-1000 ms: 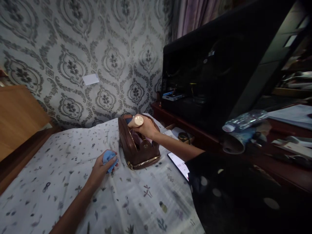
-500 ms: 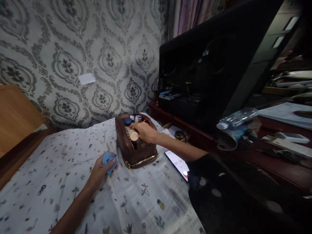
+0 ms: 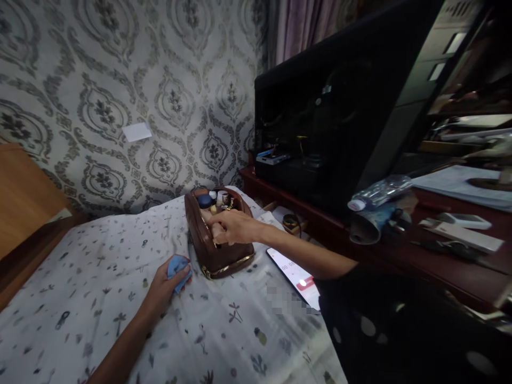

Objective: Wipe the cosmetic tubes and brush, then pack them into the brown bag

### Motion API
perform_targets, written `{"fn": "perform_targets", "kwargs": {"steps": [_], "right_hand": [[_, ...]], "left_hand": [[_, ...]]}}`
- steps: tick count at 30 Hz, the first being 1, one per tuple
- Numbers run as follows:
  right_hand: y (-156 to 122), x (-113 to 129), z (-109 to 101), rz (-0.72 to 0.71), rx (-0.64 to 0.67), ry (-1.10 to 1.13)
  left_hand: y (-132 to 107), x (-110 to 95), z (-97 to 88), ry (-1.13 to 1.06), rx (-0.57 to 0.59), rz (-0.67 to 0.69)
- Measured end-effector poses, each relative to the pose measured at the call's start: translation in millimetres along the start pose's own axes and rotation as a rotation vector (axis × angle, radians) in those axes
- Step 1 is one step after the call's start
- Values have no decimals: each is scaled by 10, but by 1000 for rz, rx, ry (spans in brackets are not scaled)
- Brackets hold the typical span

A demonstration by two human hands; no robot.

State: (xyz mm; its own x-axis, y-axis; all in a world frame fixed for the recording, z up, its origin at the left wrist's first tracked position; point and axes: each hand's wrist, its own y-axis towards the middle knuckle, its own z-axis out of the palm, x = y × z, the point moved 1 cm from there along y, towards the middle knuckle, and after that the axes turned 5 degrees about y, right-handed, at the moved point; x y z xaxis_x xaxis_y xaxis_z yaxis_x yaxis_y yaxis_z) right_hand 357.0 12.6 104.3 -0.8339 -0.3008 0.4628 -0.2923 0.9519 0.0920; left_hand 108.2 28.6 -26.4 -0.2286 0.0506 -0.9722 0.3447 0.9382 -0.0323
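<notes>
My left hand (image 3: 170, 278) is closed around a folded light-blue cloth (image 3: 178, 269), held just above the bed in front of the bag. A brown cosmetic bag (image 3: 232, 261) with a gold zipper stands unzipped on the sheet. Reaching into its opening, my right hand (image 3: 236, 226) has its fingers closed on the capped end of a beige tube (image 3: 205, 215). The hand partly hides the tube. Behind it in the bag are a dark-blue rounded item (image 3: 205, 200) and several small bottles (image 3: 225, 199).
A phone (image 3: 294, 277) showing a timer lies right of the bag. Past it, a dark red desk (image 3: 340, 226) bears a large black computer case (image 3: 320, 122), a clear plastic bottle (image 3: 380, 192) and papers. A wooden headboard (image 3: 28, 197) stands at left, before a patterned wall.
My right hand has shifted forward over the tube's cap and now covers it. My left hand keeps the cloth. The view has turned slightly.
</notes>
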Motion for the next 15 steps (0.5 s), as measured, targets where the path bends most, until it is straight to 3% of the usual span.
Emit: {"fn": "perform_targets", "kwargs": {"steps": [6, 15], "right_hand": [[-49, 98, -26, 135, -62, -30], [-63, 87, 67, 108, -87, -181]], "left_hand": [[-7, -1, -1, 23, 11, 11], [-44, -94, 55, 20, 6, 3]]}}
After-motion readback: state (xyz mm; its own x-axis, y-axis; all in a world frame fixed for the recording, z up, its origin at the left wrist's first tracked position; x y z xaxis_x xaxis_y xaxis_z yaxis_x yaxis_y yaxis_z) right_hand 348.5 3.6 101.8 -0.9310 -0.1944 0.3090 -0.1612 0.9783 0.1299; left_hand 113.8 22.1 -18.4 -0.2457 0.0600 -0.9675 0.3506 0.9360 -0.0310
